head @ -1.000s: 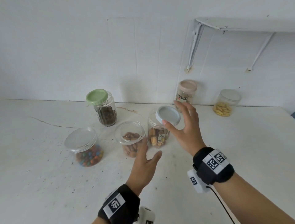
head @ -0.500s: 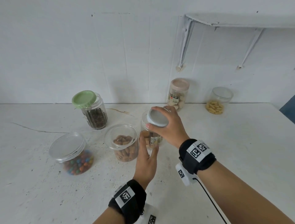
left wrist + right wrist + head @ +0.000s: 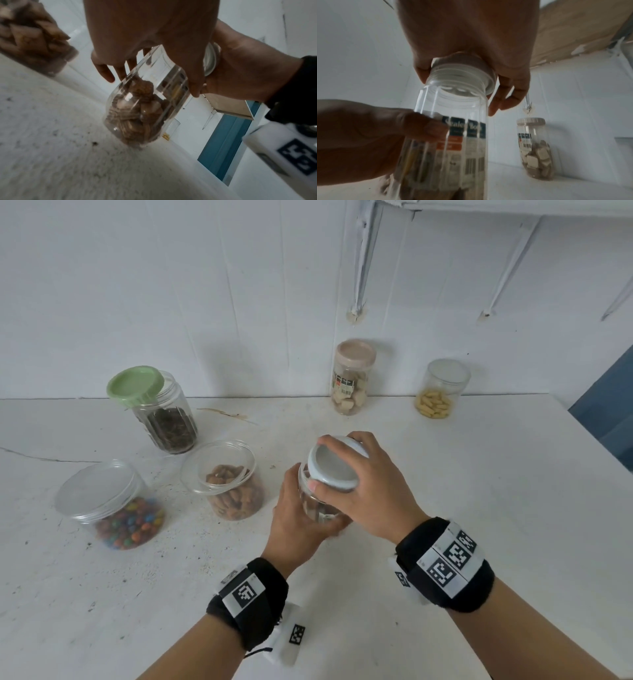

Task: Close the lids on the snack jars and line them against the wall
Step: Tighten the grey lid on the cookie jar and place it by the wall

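2 hands work on 1 clear labelled jar [image 3: 320, 508] near the front of the white counter [image 3: 479, 508]. the left hand [image 3: 294, 525] wraps its fingers and thumb round the jar's body, most likely to stop it turning, and the left wrist view shows the jar tipped, its base edge on or just over the counter. the right hand [image 3: 373, 487] cups the pale lid [image 3: 330, 465] from above, fingertips curled over its rim; in the right wrist view the lid sits askew on the threaded neck, so it looks placed but not yet screwed down.

just beyond to the left, an open jar of brown snacks [image 3: 236, 491] has no lid on it, and none for it shows nearby. further left, the candy jar [image 3: 120, 515] carries a clear lid whose seating cannot be told. behind those, the dark-filled jar [image 3: 169, 422] wears its green lid [image 3: 135, 385] tilted, plainly unclosed.

farthest back, 2 jars already stand against the wall [image 3: 239, 302]: a pink-lidded biscuit jar [image 3: 352, 385] and, well apart to its right, a jar of yellow pieces [image 3: 440, 395]. judged from this, 4 jars are left to close and line up there.
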`<action>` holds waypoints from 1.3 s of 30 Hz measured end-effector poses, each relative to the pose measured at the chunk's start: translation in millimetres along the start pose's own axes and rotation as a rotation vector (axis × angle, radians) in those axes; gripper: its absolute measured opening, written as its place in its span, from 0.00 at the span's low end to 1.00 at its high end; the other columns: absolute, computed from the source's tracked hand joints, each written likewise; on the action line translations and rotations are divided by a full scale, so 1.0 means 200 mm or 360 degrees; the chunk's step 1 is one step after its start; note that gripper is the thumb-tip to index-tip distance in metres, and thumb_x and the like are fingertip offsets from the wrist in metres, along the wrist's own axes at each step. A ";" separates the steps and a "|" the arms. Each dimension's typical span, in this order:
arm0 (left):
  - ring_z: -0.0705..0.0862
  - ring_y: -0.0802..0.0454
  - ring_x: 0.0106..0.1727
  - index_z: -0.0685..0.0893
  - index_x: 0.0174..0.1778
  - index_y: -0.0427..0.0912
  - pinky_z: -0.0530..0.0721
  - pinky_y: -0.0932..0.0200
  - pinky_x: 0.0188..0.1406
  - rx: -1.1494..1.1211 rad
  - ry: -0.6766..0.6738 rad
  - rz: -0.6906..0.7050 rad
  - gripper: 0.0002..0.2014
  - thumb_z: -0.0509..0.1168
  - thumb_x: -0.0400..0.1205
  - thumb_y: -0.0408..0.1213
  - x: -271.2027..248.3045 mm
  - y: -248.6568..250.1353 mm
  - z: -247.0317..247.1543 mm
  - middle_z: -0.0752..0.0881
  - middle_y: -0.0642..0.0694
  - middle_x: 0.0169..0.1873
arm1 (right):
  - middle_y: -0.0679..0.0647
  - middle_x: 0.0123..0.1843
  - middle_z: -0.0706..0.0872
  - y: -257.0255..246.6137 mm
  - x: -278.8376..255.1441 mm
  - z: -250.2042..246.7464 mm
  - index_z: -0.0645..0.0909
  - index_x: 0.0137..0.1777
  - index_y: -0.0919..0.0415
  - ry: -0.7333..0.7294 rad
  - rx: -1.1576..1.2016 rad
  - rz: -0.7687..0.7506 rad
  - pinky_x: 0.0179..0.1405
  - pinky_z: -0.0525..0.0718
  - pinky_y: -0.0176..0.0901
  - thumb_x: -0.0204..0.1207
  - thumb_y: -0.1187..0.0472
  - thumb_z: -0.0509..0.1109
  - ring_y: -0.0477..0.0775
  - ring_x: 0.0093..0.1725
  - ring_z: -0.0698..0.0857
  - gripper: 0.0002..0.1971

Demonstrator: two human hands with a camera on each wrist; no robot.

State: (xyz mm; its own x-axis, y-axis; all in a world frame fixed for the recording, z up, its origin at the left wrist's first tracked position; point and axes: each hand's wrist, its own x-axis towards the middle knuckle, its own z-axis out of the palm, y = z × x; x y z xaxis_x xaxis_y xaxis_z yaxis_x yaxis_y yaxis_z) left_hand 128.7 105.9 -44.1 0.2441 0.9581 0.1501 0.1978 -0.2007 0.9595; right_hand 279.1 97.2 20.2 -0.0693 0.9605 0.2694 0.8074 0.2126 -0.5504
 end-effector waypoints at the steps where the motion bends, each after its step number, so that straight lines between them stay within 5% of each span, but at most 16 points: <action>1: 0.89 0.69 0.46 0.70 0.71 0.44 0.87 0.71 0.41 -0.0027 -0.0029 0.0028 0.41 0.86 0.67 0.25 0.00 0.00 0.01 0.84 0.50 0.57 | 0.47 0.69 0.72 0.00 -0.02 -0.02 0.71 0.77 0.34 -0.0014 -0.0072 -0.0006 0.65 0.82 0.56 0.72 0.28 0.65 0.55 0.66 0.76 0.32; 5: 0.88 0.61 0.61 0.67 0.72 0.55 0.89 0.65 0.54 -0.0101 0.0058 0.0043 0.47 0.89 0.63 0.31 0.03 0.00 0.03 0.86 0.62 0.60 | 0.50 0.70 0.73 -0.01 -0.06 -0.09 0.71 0.77 0.37 -0.0092 -0.0156 -0.0081 0.68 0.79 0.59 0.74 0.31 0.66 0.56 0.70 0.70 0.31; 9: 0.88 0.62 0.61 0.67 0.74 0.50 0.88 0.65 0.55 -0.0146 0.0143 -0.0006 0.47 0.85 0.61 0.43 0.03 0.02 0.06 0.86 0.70 0.59 | 0.52 0.73 0.71 0.00 -0.06 -0.11 0.70 0.77 0.38 -0.0178 -0.0034 -0.0097 0.71 0.79 0.59 0.76 0.35 0.70 0.56 0.73 0.67 0.30; 11: 0.88 0.58 0.60 0.68 0.74 0.45 0.88 0.62 0.54 -0.0120 0.0080 0.0037 0.45 0.85 0.64 0.39 0.03 0.03 0.08 0.86 0.66 0.59 | 0.51 0.72 0.72 0.01 -0.06 -0.11 0.71 0.75 0.38 -0.0144 -0.0021 -0.0156 0.71 0.78 0.60 0.75 0.37 0.71 0.55 0.74 0.66 0.29; 14: 0.87 0.52 0.64 0.67 0.77 0.34 0.87 0.61 0.58 -0.0091 -0.0103 0.0086 0.46 0.84 0.66 0.19 0.03 0.03 0.10 0.84 0.44 0.65 | 0.47 0.73 0.72 0.06 -0.03 -0.13 0.75 0.75 0.38 -0.0285 0.0034 -0.0315 0.73 0.75 0.64 0.73 0.42 0.75 0.53 0.76 0.66 0.29; 19: 0.87 0.52 0.67 0.71 0.77 0.47 0.86 0.61 0.62 -0.0088 -0.0286 -0.0085 0.48 0.87 0.64 0.28 0.04 0.07 0.08 0.86 0.48 0.65 | 0.44 0.77 0.71 0.13 0.06 -0.26 0.76 0.77 0.34 -0.0809 0.0167 -0.0467 0.81 0.66 0.56 0.73 0.49 0.80 0.47 0.80 0.66 0.32; 22: 0.88 0.59 0.64 0.76 0.74 0.47 0.86 0.67 0.59 -0.0080 -0.0436 -0.0200 0.44 0.86 0.65 0.20 0.08 0.11 0.07 0.88 0.48 0.62 | 0.46 0.77 0.72 0.15 0.12 -0.32 0.79 0.76 0.37 -0.1024 0.0227 -0.0490 0.82 0.67 0.55 0.72 0.54 0.82 0.47 0.80 0.70 0.32; 28: 0.89 0.66 0.60 0.77 0.75 0.41 0.85 0.72 0.54 -0.0066 -0.0514 -0.0349 0.41 0.84 0.67 0.17 0.08 0.13 0.06 0.90 0.48 0.60 | 0.45 0.73 0.70 0.11 0.19 -0.38 0.85 0.70 0.38 -0.1248 0.0154 -0.0579 0.77 0.74 0.53 0.69 0.64 0.81 0.46 0.74 0.72 0.30; 31: 0.87 0.60 0.68 0.72 0.79 0.42 0.85 0.70 0.59 -0.0096 -0.0526 -0.0343 0.47 0.86 0.65 0.20 0.10 0.13 0.05 0.86 0.44 0.68 | 0.45 0.70 0.71 0.09 0.21 -0.40 0.86 0.65 0.41 -0.1283 0.0164 -0.0610 0.72 0.78 0.53 0.66 0.67 0.80 0.44 0.70 0.75 0.28; 39: 0.88 0.69 0.60 0.74 0.76 0.35 0.85 0.71 0.57 -0.0015 -0.0513 -0.0338 0.42 0.83 0.67 0.16 0.10 0.10 0.06 0.88 0.50 0.59 | 0.49 0.65 0.73 0.04 0.19 -0.38 0.83 0.67 0.38 -0.1087 -0.0213 -0.0747 0.59 0.85 0.55 0.67 0.55 0.80 0.51 0.63 0.76 0.27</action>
State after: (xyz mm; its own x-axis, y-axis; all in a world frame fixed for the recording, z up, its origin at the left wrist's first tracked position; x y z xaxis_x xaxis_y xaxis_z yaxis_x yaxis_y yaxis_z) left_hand 148.4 118.9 -24.0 0.4847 0.8644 -0.1337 0.2677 -0.0011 0.9635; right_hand 328.1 122.4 86.8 -0.7201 0.6844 -0.1143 0.6660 0.6356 -0.3905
